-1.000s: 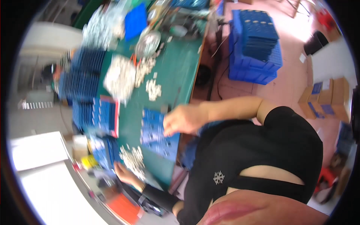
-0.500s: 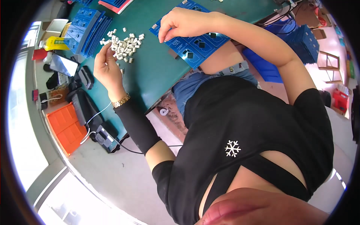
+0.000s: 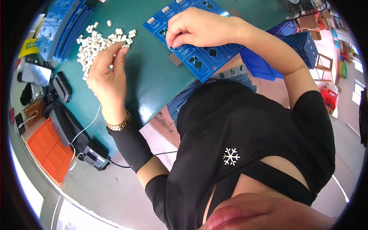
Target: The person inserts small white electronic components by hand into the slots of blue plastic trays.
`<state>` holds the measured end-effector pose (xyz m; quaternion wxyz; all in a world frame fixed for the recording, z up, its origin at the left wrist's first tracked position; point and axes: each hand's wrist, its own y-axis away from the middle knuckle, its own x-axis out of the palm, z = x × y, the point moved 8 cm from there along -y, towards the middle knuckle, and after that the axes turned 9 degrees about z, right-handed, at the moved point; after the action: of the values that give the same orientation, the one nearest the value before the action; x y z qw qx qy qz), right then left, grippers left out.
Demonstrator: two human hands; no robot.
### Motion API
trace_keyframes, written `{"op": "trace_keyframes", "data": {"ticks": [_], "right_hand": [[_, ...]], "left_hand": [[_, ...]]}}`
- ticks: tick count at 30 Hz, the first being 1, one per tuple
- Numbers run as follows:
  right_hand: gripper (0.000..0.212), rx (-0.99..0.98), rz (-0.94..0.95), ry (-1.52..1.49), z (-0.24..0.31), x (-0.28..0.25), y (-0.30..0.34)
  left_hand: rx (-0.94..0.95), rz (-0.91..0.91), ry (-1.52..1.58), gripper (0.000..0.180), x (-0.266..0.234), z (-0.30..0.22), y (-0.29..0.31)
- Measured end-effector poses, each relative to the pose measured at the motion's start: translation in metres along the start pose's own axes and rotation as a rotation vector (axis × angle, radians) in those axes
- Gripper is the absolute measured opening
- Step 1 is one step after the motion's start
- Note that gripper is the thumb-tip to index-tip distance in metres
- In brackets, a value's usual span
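Note:
My left hand [image 3: 109, 73], with a gold watch at its wrist, is at the right edge of a pile of small white pin connectors [image 3: 90, 48]. Its thumb and fingertips pinch one white connector [image 3: 126, 46]. Over a blue circuit board panel [image 3: 197, 65] is my right hand [image 3: 203, 30], its thumb and forefinger closed together close to the board's left edge. Whatever those fingertips hold is hidden. White connectors [image 3: 151, 20] stand along the board's far left edge, and black square patches mark its near side.
Blue boards [image 3: 67, 30] lean in a stack at the far left. Below them are a phone [image 3: 36, 73], a black case [image 3: 62, 87] and an orange tray [image 3: 50, 149]. A small brown block [image 3: 175, 59] touches the board's edge. Blue bins [image 3: 264, 63] stand beyond the table's right edge.
The view has shifted, so the table items appear farther left. My left hand has moved to the pile's right edge and its fingers have closed on a connector. My right hand stays over the board.

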<state>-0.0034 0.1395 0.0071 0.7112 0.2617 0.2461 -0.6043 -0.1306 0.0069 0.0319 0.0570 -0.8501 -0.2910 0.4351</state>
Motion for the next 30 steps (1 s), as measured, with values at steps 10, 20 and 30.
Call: {"op": "trace_keyframes", "data": {"ticks": [10, 20, 30], "right_hand": [[0.012, -0.006, -0.042, 0.078, -0.002, 0.000, 0.004], [0.014, -0.010, 0.031, 0.166, 0.000, -0.001, 0.003], [0.013, -0.109, 0.085, 0.410, 0.016, -0.001, -0.007]], "left_hand": [[0.031, 0.013, -0.050, 0.010, 0.001, -0.005, -0.003], [0.031, 0.107, -0.047, 0.011, 0.012, -0.005, -0.005], [0.046, 0.078, -0.077, 0.011, 0.009, -0.009, -0.004]]}}
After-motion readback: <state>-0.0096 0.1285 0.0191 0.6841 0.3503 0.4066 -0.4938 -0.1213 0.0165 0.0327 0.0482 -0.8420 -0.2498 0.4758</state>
